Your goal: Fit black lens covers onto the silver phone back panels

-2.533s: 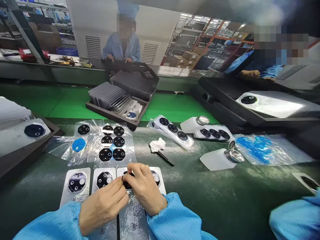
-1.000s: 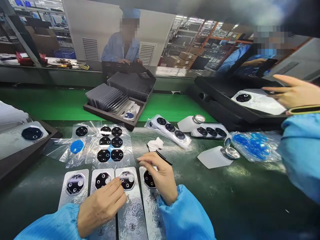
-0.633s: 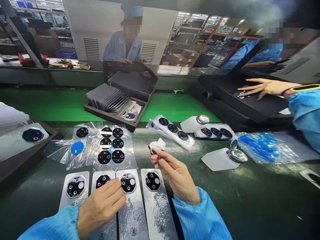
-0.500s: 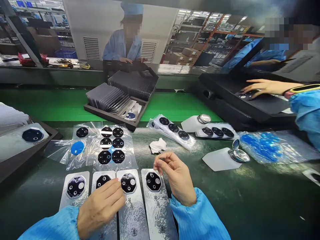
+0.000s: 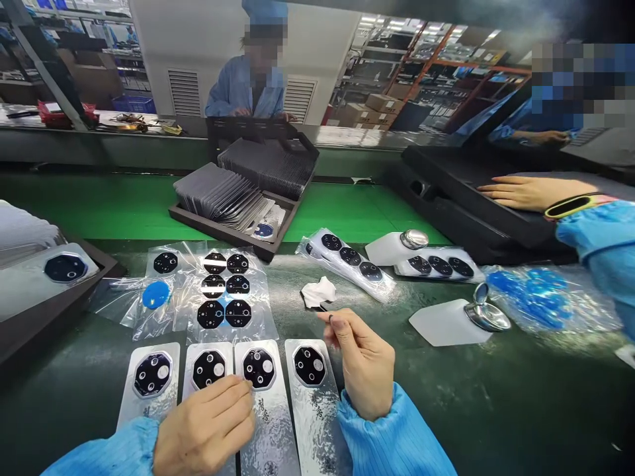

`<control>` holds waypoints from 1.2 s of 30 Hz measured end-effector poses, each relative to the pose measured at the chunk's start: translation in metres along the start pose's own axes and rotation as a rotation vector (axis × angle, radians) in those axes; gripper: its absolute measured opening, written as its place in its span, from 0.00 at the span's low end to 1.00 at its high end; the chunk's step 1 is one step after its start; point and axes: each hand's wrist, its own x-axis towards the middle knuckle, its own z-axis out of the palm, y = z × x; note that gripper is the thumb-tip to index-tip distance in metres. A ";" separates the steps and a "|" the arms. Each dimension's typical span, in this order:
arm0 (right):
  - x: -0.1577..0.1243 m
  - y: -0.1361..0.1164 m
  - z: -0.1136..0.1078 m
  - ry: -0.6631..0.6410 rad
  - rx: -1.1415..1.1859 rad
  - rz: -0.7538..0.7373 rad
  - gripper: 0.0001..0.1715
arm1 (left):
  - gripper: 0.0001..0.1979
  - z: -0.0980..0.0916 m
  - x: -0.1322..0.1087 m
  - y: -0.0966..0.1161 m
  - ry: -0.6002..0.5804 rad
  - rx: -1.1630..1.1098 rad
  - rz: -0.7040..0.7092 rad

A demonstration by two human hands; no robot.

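Four silver phone back covers (image 5: 262, 413) lie side by side at the near edge, each with a black octagonal camera ring (image 5: 258, 368). My left hand (image 5: 203, 433) rests on the second and third covers, fingertips just below the third ring, holding nothing. My right hand (image 5: 364, 367) hovers right of the fourth cover (image 5: 312, 403), thumb and fingers pinched on a thin black stick (image 5: 325, 307) whose tip shows beside a white cloth wad (image 5: 317, 291). Clear film sheets with black lens discs (image 5: 225, 291) lie just beyond the covers.
A dark tray of grey covers (image 5: 233, 198) sits on the green belt. Lens packs (image 5: 350, 261), two white dispenser bottles (image 5: 449, 320) and a bag of blue films (image 5: 540, 297) lie to the right. A co-worker's hand (image 5: 526, 192) rests on a black tray (image 5: 446, 205). Another tray (image 5: 44, 271) stands at the left.
My right hand left the third cover's ring, went to the black stick by the cloth and pinched it. My left hand stayed on the covers. The co-worker's hand came onto the black tray.
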 end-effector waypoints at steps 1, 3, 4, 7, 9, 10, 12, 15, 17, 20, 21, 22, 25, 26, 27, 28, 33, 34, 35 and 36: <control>0.002 0.001 0.000 -0.003 -0.004 -0.016 0.12 | 0.13 0.000 0.000 0.001 0.001 0.002 -0.001; 0.005 0.003 0.001 -0.006 0.007 -0.023 0.08 | 0.12 0.000 -0.001 0.002 -0.009 0.002 -0.003; 0.006 0.004 0.002 -0.002 0.024 -0.009 0.07 | 0.12 0.000 -0.001 0.002 -0.011 0.000 -0.005; 0.006 0.003 0.005 0.019 0.117 0.087 0.13 | 0.12 0.001 -0.001 0.002 -0.018 -0.007 -0.010; 0.006 0.001 0.007 0.036 0.174 0.163 0.18 | 0.12 0.001 0.000 0.001 -0.013 -0.008 -0.017; 0.006 0.000 0.007 0.045 0.190 0.191 0.17 | 0.13 0.001 0.000 0.001 -0.011 -0.008 -0.021; 0.005 -0.001 0.007 0.059 0.192 0.222 0.14 | 0.13 0.000 0.001 0.000 -0.012 -0.006 -0.021; 0.005 0.001 0.006 0.064 0.162 0.227 0.10 | 0.13 0.001 0.001 -0.001 -0.025 -0.022 -0.022; 0.006 0.004 0.005 0.058 0.150 0.232 0.11 | 0.12 0.001 0.001 -0.001 -0.030 -0.034 -0.020; 0.007 0.009 0.003 0.072 0.165 0.234 0.14 | 0.11 0.002 0.001 0.000 -0.028 -0.043 -0.019; 0.007 0.010 0.003 0.082 0.176 0.231 0.14 | 0.11 0.002 0.001 0.000 -0.024 -0.044 -0.020; 0.008 0.011 0.003 0.093 0.183 0.228 0.14 | 0.11 0.002 0.001 0.000 -0.020 -0.045 -0.019; 0.009 0.012 0.004 0.102 0.187 0.232 0.13 | 0.12 0.002 0.002 0.001 -0.014 -0.041 -0.008; 0.010 0.012 0.004 0.100 0.184 0.233 0.12 | 0.12 0.002 0.003 0.001 -0.015 -0.036 -0.007; 0.010 0.012 0.005 0.099 0.183 0.231 0.12 | 0.12 0.002 0.003 0.001 -0.018 -0.032 -0.008; 0.011 0.012 0.005 0.097 0.186 0.229 0.12 | 0.12 0.003 0.003 0.001 -0.020 -0.028 -0.009; 0.014 0.011 0.008 0.118 0.245 0.250 0.17 | 0.11 0.007 0.000 0.001 -0.022 -0.025 0.005; 0.014 0.011 0.009 0.119 0.252 0.252 0.17 | 0.11 0.007 0.000 0.001 -0.026 -0.021 0.007; 0.014 0.011 0.009 0.118 0.257 0.252 0.16 | 0.11 0.007 0.000 0.001 -0.026 -0.017 0.009; 0.014 0.010 0.010 0.117 0.265 0.253 0.15 | 0.11 0.006 0.001 0.001 -0.025 -0.012 0.010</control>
